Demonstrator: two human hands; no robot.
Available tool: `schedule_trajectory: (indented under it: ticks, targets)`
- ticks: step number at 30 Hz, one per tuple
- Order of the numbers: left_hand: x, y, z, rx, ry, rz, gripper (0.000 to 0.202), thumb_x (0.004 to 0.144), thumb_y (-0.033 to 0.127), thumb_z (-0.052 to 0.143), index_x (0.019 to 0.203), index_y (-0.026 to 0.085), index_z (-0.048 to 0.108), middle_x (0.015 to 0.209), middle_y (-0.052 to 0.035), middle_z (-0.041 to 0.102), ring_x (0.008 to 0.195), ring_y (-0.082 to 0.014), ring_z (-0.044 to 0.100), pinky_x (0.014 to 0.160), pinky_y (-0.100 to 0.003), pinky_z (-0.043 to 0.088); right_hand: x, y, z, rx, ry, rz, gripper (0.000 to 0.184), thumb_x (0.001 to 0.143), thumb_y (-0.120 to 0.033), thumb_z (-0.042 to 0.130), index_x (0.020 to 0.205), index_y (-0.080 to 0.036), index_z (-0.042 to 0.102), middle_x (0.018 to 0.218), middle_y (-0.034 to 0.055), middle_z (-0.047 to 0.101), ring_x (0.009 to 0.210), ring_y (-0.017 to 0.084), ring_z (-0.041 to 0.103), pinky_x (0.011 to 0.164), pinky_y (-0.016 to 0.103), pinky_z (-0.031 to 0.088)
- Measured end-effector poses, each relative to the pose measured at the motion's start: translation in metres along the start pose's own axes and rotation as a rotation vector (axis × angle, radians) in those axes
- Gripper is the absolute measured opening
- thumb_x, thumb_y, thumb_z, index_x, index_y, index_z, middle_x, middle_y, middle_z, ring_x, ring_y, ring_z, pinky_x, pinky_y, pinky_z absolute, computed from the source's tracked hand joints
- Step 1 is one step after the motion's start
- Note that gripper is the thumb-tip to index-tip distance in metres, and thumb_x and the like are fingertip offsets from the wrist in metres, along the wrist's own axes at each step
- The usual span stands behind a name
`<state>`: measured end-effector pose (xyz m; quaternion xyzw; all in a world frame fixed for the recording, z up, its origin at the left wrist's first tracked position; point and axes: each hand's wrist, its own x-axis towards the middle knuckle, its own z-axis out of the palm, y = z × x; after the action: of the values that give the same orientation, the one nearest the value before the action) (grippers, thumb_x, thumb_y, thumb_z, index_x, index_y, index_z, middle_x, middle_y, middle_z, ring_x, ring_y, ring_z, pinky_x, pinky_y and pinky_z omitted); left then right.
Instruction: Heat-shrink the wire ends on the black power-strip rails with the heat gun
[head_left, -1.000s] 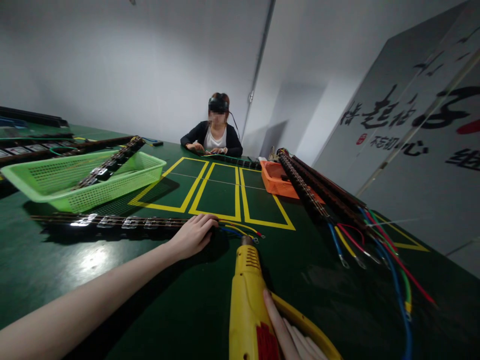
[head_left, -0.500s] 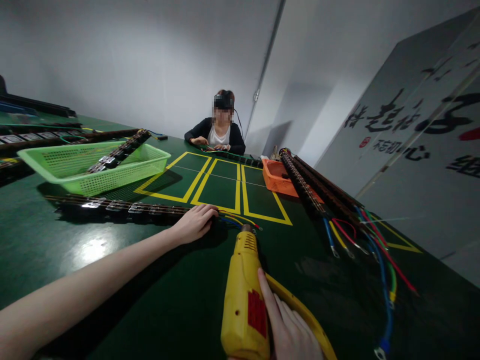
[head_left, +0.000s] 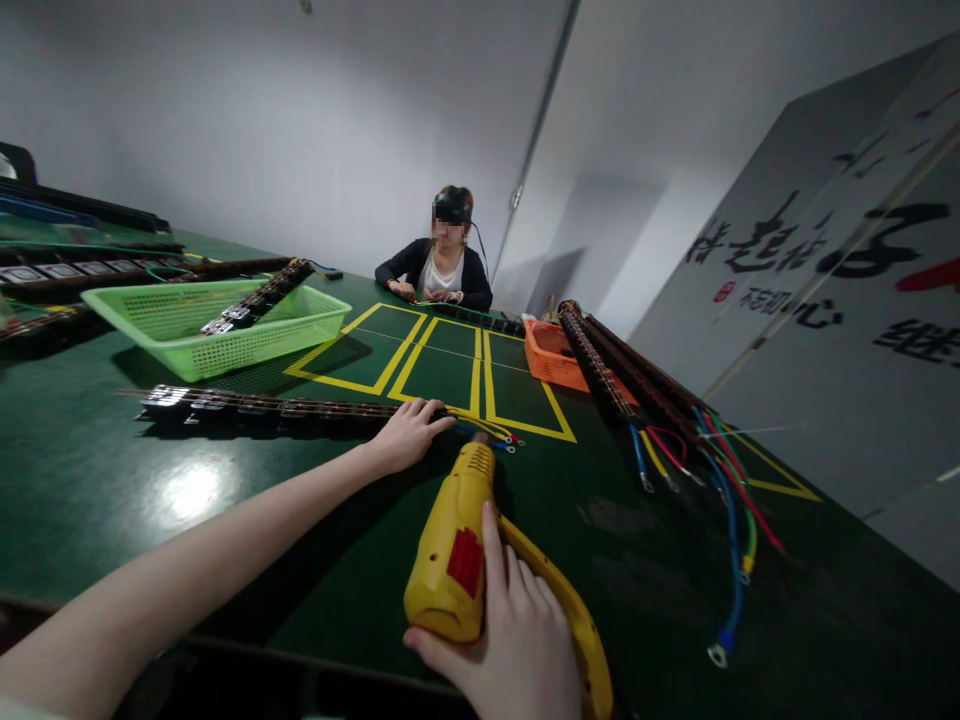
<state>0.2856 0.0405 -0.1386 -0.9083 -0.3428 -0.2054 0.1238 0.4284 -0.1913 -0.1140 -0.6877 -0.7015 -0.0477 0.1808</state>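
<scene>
Right fingers around heat gun, left fingers on black strip.

On the table, at left, a basket with a strip propped inside. Before it, a second strip, under the left hand at its right end; wires rightward. Just before these, a heat gun in the right hand. Farther right, another basket.
</scene>
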Motion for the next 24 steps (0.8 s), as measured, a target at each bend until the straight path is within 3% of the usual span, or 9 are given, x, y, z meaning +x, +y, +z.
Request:
schedule_trajectory:
  ticks: [6, 24]
  targets:
    - [0.000, 0.006, 0.005, -0.036, 0.036, -0.049, 0.047, 0.078, 0.011, 0.047, 0.123, 0.021, 0.051, 0.126, -0.0114, 0.044, 0.109, -0.0276, 0.042, 0.092, -0.042, 0.038, -0.003, -0.003, 0.005, -0.036, 0.078, 0.022, 0.129, 0.049, -0.056, 0.077, 0.146, -0.019, 0.000, 0.113, 0.0095, 0.062, 0.097, 0.031, 0.059, 0.083, 0.043, 0.047]
    - [-0.003, 0.006, 0.000, -0.097, 0.051, -0.032, 0.043, 0.077, 0.013, 0.049, 0.118, 0.024, 0.052, 0.124, -0.0077, 0.045, 0.108, -0.0254, 0.043, 0.091, -0.040, 0.039, -0.003, -0.002, 0.017, -0.103, 0.133, -0.034, 0.124, 0.054, -0.074, 0.065, 0.145, -0.014, 0.007, 0.111, 0.0151, 0.062, 0.093, 0.032, 0.061, 0.079, 0.043, 0.049]
